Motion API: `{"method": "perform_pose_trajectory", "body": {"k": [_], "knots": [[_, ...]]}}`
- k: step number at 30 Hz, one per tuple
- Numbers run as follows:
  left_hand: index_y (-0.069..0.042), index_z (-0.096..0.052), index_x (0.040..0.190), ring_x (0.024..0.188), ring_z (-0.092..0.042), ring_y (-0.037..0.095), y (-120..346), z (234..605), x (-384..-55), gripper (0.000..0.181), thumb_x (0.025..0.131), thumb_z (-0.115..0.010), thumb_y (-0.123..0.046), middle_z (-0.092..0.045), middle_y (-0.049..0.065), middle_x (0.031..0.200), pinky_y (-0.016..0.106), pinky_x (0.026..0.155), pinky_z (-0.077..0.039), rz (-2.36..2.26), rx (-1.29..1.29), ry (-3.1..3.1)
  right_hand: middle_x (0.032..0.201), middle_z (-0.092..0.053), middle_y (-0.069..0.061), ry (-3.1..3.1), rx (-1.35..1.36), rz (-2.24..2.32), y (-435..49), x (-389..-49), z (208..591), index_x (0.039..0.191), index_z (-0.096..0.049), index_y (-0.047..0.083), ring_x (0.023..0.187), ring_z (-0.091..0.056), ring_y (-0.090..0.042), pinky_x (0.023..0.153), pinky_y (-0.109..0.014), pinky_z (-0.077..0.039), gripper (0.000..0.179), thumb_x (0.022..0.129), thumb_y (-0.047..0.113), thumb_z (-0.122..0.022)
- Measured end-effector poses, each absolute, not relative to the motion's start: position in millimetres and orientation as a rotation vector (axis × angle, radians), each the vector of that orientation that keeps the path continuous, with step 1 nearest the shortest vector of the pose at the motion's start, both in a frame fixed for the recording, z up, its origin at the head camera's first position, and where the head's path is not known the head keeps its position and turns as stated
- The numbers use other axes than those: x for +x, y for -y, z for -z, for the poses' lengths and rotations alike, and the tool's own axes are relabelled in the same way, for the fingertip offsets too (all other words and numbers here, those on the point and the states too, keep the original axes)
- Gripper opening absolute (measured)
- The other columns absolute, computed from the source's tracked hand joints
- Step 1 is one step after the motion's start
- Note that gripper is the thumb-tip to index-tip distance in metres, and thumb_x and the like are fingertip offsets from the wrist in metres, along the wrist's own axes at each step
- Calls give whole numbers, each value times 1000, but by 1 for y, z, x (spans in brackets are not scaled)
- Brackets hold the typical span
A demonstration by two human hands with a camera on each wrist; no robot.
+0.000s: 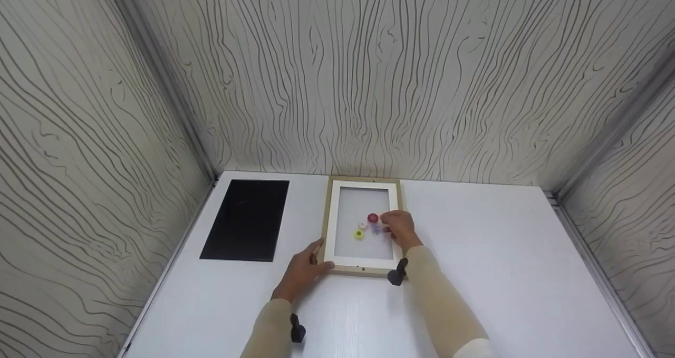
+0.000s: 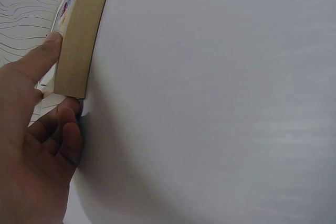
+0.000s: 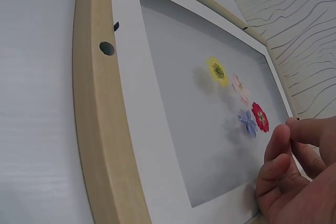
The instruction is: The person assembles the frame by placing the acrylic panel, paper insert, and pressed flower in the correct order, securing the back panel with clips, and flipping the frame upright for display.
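Note:
A light-wood picture frame [image 1: 364,270] with a white mat lies on the white table. Four is not stated; several pressed flowers lie on its clear pane: a yellow flower [image 3: 218,72], a pale pink flower [image 3: 240,88], a red flower [image 3: 260,117] and a blue-violet flower [image 3: 248,123]. My left hand [image 1: 303,273] grips the frame's near left corner, thumb on top and fingers at the outer side. Over the frame's right side, my right hand [image 1: 401,227] has its fingers curled, thumb and forefinger tips together beside the red flower. Nothing shows between those tips.
A glossy black rectangular panel [image 1: 245,221] lies flat on the table to the left of the frame. Wood-grain patterned walls [image 1: 348,84] enclose the table at the back and sides. The frame's far end sits close to the back wall.

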State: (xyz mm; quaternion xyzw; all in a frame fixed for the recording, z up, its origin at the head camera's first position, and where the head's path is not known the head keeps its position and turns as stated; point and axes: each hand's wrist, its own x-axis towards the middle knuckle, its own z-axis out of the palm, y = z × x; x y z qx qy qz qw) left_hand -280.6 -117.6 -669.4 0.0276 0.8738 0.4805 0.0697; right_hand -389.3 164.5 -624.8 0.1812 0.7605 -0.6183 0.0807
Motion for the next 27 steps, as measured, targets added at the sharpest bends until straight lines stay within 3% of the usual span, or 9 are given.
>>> {"method": "perform_pose_trajectory", "body": {"k": [6, 13, 22, 27], "knots": [[-17, -47, 162, 76, -49, 14, 117, 667, -280, 77, 96, -80, -39, -55, -1, 83, 29, 68, -43, -1458, 103, -2631, 107, -71, -9, -2406, 494, 1727, -174, -388, 617, 117, -70, 0, 77, -65, -15, 63, -26, -45, 24, 100, 18, -67], [-17, -46, 163, 75, -48, 14, 119, 670, -281, 80, 95, -79, -44, -53, -2, 83, 28, 68, -43, -1451, 135, -2627, 97, -70, -9, -2588, 327, 1621, -189, -374, 613, 108, -71, -1, 71, -62, -15, 64, -26, -50, 20, 101, 18, -68], [-19, -46, 163, 80, -51, 15, 120, 670, -281, 80, 95, -80, -44, -55, 0, 86, 31, 74, -45, -1435, 103, -2634, 86, -68, -9, -2710, 242, 1534, -207, -352, 613, 107, -71, -2, 74, -63, -19, 61, -25, -49, 20, 102, 16, -67], [-19, -46, 163, 80, -51, 15, 120, 670, -281, 81, 95, -81, -44, -56, -1, 86, 30, 73, -45, -1432, 101, -2635, 92, -71, -12, -2746, 215, 1501, -213, -339, 616, 109, -69, -2, 78, -70, -27, 61, -25, -50, 19, 102, 15, -66]]}}
